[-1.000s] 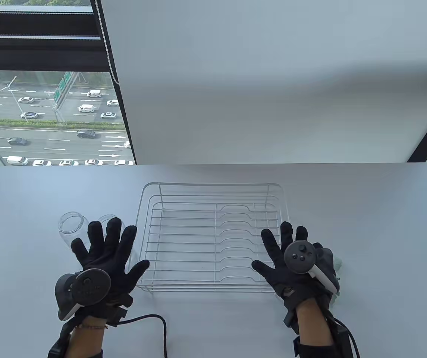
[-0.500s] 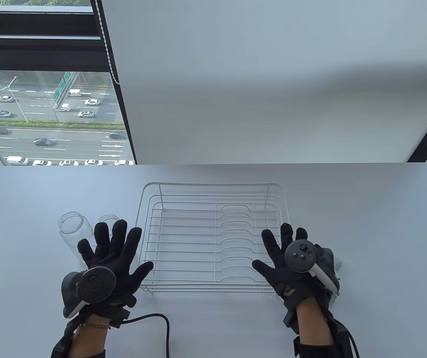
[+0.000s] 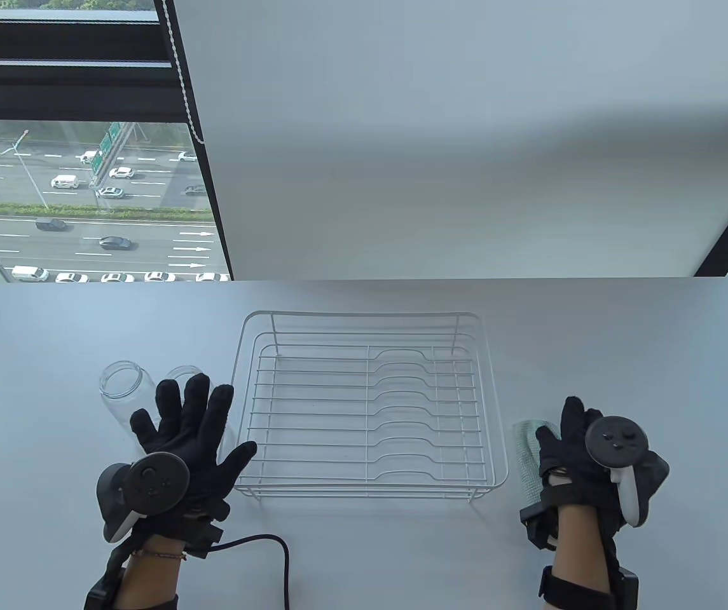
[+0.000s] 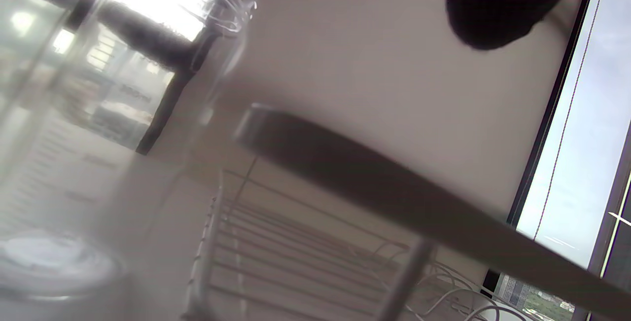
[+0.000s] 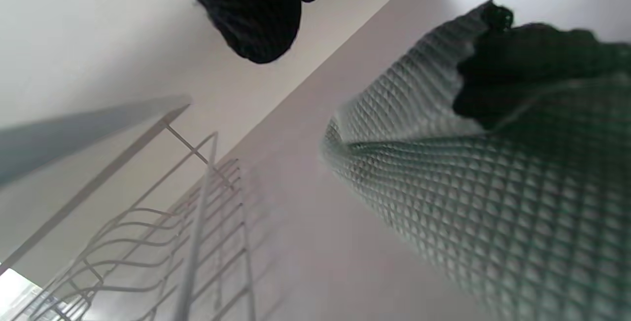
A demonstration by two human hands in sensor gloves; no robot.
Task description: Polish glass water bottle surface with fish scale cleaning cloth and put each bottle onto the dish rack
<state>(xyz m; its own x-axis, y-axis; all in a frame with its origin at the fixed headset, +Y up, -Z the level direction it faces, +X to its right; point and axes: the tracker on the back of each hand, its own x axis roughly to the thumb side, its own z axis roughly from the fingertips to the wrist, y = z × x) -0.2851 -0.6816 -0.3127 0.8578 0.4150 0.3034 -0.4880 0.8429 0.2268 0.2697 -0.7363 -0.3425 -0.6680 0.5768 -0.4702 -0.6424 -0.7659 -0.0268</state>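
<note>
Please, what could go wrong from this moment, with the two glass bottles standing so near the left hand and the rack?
1. The left hand, fingers spread, hovers over the nearer bottle. The bottles are clear and close together, so a reach could knock the other bottle over.
2. The dish rack stands right beside the bottles; glass could strike its wire rim.
3. The right hand grips the cloth bunched up; it may polish poorly.

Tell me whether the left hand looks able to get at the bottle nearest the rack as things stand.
Probably yes. The left hand hangs spread right over that bottle, which stands open-mouthed between the other bottle and the dish rack. Nothing lies between the fingers and the glass, though the rack wall is close beside it.
</note>
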